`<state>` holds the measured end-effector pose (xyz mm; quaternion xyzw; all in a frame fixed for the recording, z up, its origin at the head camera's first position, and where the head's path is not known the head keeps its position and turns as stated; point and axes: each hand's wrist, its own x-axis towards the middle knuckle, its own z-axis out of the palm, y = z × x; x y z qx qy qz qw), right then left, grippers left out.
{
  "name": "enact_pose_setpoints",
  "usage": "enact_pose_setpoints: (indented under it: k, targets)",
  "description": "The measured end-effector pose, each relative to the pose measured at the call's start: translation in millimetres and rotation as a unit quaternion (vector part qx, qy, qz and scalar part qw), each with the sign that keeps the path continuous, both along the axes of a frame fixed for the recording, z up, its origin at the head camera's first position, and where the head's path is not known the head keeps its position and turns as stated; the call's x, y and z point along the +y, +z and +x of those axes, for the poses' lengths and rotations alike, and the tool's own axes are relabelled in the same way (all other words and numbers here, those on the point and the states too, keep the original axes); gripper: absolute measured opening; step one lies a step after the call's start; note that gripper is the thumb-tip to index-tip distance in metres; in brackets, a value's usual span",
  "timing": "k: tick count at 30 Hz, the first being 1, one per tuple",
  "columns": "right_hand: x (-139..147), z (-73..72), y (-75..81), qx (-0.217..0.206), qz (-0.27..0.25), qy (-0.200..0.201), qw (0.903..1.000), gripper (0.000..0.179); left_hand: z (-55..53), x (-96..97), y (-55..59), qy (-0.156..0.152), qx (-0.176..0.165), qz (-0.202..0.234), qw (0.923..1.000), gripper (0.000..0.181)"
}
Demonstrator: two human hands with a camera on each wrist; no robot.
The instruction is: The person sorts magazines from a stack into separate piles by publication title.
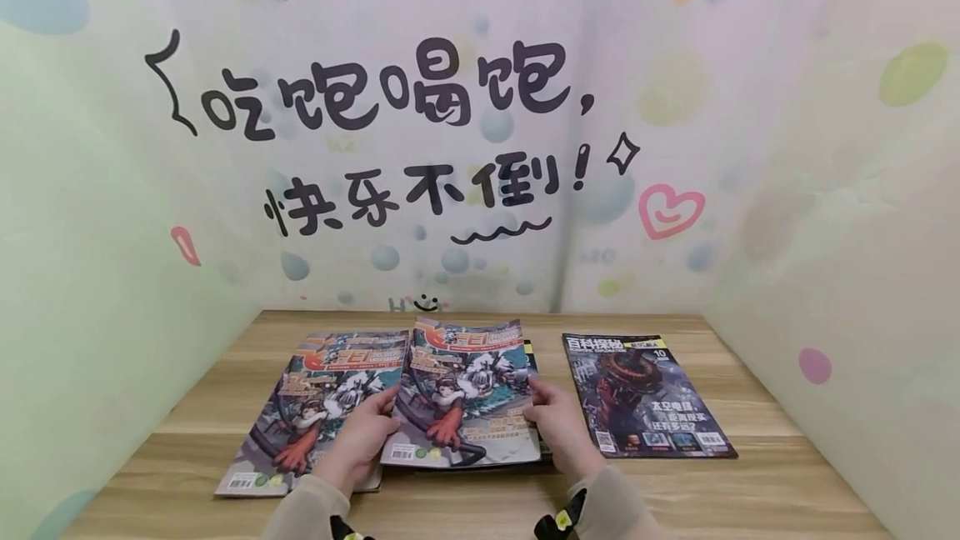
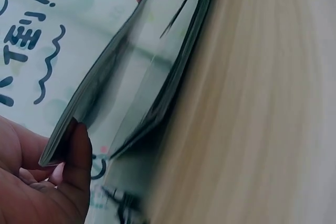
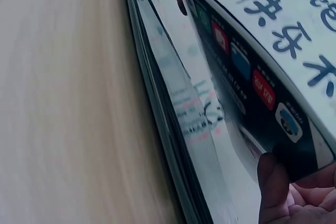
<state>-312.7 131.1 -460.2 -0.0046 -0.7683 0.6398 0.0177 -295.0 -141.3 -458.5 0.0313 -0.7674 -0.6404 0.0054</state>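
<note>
Reaching forward from the near side, my left hand [image 1: 367, 432] and right hand [image 1: 558, 427] are clamped on one magazine [image 1: 465, 407], pinching its opposite side edges.

At the left, overlapping copies [image 1: 292, 423] with matching covers lie on the wooden table [image 1: 450, 511], partly behind my left hand. That forearm, in a pale sleeve [image 1: 300, 511], slants inward, and the left wrist view shows a finger against the magazine's underside.

Between my hands, the magazine sits at the middle, front cover up, raised clear of the dark magazines [image 2: 163, 103] beneath it. Its dark back cover [image 3: 236, 77] carries coloured square icons.

My right forearm slants inward too, its dark band [image 1: 561, 519] just at the cuff; one digit presses that back cover near the corner. At the far right, well apart, a dark magazine marked 10 [image 1: 651, 398] lies flat.
</note>
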Motion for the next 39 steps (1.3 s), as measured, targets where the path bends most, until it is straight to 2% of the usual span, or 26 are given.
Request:
enact_pose_setpoints:
  k: [9,17,24,27,33,39]
  targets:
    - [-29,9.7,2.3,-0.009,-0.01,0.019,0.9997,0.057,8.8,-32.0,0.4,-0.006,-0.023,0.001,0.9997,0.058]
    - [-63,15.7,2.1,-0.006,-0.013,0.039,0.9991,0.058,19.6,-68.9,3.4,-0.004,-0.029,-0.029,0.9991,0.059]
    - [-95,23.2,6.8,0.012,-0.024,0.059,0.9979,0.06,30.1,-102.9,1.6,-0.008,-0.034,0.001,0.9994,0.06]
    - [-109,26.8,8.6,0.017,-0.034,0.073,0.9966,0.06,35.0,-118.4,1.9,-0.01,-0.044,0.0,0.999,0.062]
    - [-134,32.8,12.2,0.0,-0.046,0.102,0.9937,0.059,43.7,-148.2,1.5,-0.016,-0.056,-0.013,0.9982,0.065]
    - [-157,35.0,11.9,-0.017,-0.054,0.107,0.9926,0.058,49.0,-174.5,0.9,-0.021,-0.059,-0.031,0.9976,0.065]
